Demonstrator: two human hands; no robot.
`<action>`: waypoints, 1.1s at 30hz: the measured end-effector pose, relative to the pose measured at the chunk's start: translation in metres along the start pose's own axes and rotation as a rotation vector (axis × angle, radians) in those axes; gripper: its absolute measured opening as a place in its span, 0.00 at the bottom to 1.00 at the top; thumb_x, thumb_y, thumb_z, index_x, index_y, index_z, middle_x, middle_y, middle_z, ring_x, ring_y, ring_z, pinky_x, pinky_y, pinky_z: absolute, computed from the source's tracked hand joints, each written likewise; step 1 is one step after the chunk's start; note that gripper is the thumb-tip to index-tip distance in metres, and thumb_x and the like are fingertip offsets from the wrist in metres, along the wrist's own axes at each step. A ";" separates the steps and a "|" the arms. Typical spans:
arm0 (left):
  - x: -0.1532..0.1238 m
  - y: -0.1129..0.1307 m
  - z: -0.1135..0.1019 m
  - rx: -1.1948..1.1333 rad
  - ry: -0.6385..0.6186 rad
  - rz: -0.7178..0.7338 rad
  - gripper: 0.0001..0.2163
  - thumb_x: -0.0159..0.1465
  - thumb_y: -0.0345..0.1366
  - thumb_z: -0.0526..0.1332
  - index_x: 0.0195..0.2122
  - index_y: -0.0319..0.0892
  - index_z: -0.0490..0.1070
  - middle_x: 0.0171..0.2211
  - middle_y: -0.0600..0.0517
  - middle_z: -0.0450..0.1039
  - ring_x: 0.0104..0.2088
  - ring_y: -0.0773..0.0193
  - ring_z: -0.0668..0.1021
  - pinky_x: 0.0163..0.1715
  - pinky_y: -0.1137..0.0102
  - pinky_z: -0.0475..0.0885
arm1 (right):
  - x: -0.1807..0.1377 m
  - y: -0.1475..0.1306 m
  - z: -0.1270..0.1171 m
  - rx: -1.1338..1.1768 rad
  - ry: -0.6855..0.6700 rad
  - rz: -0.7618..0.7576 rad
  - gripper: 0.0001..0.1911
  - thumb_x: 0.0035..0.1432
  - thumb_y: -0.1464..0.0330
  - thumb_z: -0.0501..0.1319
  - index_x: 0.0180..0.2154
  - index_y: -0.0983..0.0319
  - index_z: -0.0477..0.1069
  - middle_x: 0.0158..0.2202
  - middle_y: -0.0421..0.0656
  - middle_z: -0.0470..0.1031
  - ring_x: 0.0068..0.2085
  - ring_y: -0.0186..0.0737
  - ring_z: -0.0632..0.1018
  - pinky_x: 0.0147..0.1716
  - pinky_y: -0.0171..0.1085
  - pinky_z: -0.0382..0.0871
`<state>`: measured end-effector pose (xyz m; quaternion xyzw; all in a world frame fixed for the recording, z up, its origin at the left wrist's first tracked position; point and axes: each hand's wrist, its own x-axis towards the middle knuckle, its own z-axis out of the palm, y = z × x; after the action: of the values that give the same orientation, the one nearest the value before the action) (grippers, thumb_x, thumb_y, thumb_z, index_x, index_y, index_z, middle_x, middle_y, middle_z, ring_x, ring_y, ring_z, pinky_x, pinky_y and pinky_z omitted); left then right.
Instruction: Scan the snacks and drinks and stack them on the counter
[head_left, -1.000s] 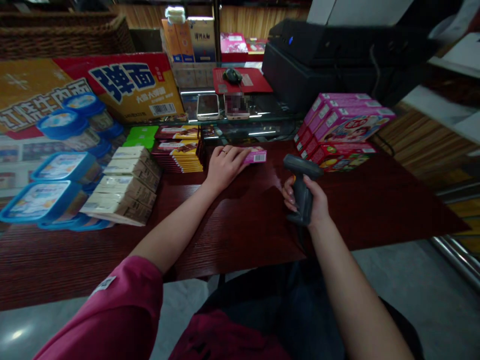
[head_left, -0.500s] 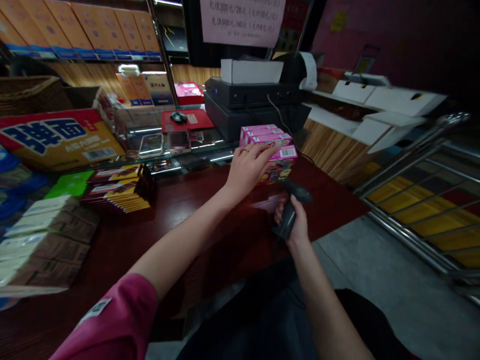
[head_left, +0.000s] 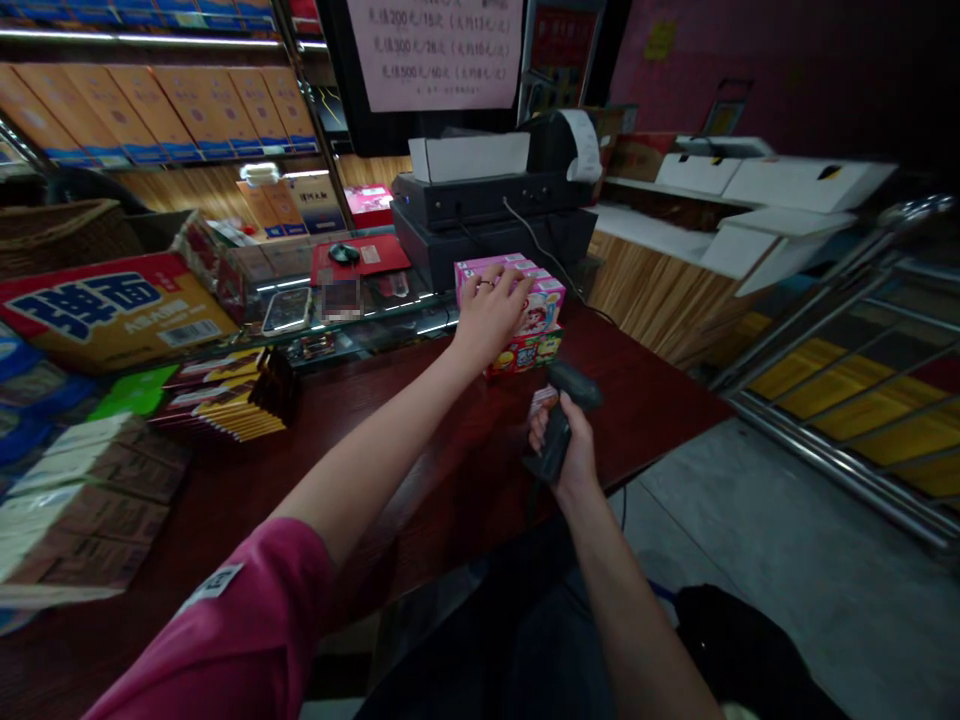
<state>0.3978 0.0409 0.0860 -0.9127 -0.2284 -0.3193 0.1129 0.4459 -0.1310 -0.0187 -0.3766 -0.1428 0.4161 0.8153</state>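
My left hand (head_left: 491, 318) reaches over a stack of pink boxes (head_left: 551, 290) on the dark red counter. Its fingers are bent over the top of a pink box at the near side, and the thumb is hidden. Beneath the pink boxes sits a red and green printed layer (head_left: 536, 350). In my right hand (head_left: 574, 440) is a black barcode scanner (head_left: 559, 430), gripped by its handle, with its head just in front of the stack. Fingers wrap round the handle.
On the left are brown-yellow packets (head_left: 240, 395), wrapped bundles (head_left: 97, 500) and a red-yellow carton (head_left: 112, 310). Behind the stack are a black register unit (head_left: 480, 200) and a mouse (head_left: 344, 254) on a red mat. A metal rail (head_left: 840, 450) stands at right.
The near pink box shows its pictured front now, where a barcode side was visible before. My left hand stays on the stack. The scanner remains in my right hand; the view has shifted slightly.
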 end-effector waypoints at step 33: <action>-0.336 -0.198 -0.146 0.160 0.057 -0.541 0.20 0.75 0.31 0.48 0.64 0.43 0.70 0.60 0.40 0.75 0.70 0.52 0.68 0.72 0.50 0.57 | -0.034 0.095 0.132 -0.249 -0.491 0.569 0.18 0.58 0.52 0.65 0.32 0.60 0.71 0.24 0.39 0.62 0.20 0.31 0.59 0.11 0.28 0.50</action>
<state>-0.0090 0.0459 -0.0033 -0.7973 -0.4850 -0.3446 0.1015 0.2985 -0.0570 0.0036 -0.3865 -0.2728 0.6826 0.5569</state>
